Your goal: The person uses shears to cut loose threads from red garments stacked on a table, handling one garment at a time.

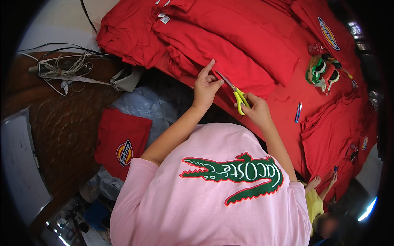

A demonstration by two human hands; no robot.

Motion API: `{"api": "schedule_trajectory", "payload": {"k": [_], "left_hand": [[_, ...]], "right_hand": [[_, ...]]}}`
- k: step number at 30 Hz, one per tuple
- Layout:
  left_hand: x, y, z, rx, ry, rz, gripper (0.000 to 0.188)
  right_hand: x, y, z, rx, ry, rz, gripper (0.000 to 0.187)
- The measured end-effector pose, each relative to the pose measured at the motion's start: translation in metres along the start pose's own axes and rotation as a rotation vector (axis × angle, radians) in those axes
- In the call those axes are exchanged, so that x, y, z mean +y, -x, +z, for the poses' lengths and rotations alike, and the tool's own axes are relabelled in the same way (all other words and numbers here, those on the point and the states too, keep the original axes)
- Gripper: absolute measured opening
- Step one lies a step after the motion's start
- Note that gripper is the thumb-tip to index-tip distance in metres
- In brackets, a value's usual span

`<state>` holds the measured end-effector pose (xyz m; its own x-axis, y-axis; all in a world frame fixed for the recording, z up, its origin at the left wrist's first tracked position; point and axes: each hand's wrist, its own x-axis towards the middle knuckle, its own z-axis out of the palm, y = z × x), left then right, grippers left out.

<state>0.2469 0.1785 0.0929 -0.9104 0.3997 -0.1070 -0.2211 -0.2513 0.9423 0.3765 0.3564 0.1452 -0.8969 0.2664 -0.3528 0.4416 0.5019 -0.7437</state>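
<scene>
My right hand (257, 110) grips a pair of scissors (239, 99) by the yellow-green handles. Their blades point up and left, toward my left hand (205, 87), over the red cloth. On my left hand the index finger is stretched out and the thumb stands apart from it; the other fingers are partly hidden. That hand is at the near edge of a red garment (217, 55), and I see nothing held in it. Beside this garment lie more folded red garments (246, 30), with small white labels (164, 19) at their far end.
Rolls of tape in a dispenser (322, 74) and blue thread snips (298, 112) lie on the red-covered table to the right. A folded red shirt (122, 135) rests on plastic bags at left, near tangled cables (65, 67). Another person's hands (314, 183) touch red cloth at lower right.
</scene>
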Motion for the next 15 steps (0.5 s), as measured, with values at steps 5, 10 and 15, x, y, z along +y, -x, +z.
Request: {"api": "schedule_trajectory", "payload": {"k": [5, 10, 15], "left_hand": [[0.004, -0.003, -0.004, -0.021, 0.071, 0.015, 0.076], [0.003, -0.007, -0.006, 0.013, -0.016, 0.012, 0.073], [-0.002, -0.017, -0.015, 0.037, 0.042, -0.014, 0.075]], "right_hand": [[-0.005, -0.006, 0.001, -0.023, 0.031, 0.013, 0.027], [0.004, -0.002, 0.01, -0.038, -0.257, 0.082, 0.021], [0.004, -0.005, 0.012, -0.043, -0.189, 0.068, 0.026]]}}
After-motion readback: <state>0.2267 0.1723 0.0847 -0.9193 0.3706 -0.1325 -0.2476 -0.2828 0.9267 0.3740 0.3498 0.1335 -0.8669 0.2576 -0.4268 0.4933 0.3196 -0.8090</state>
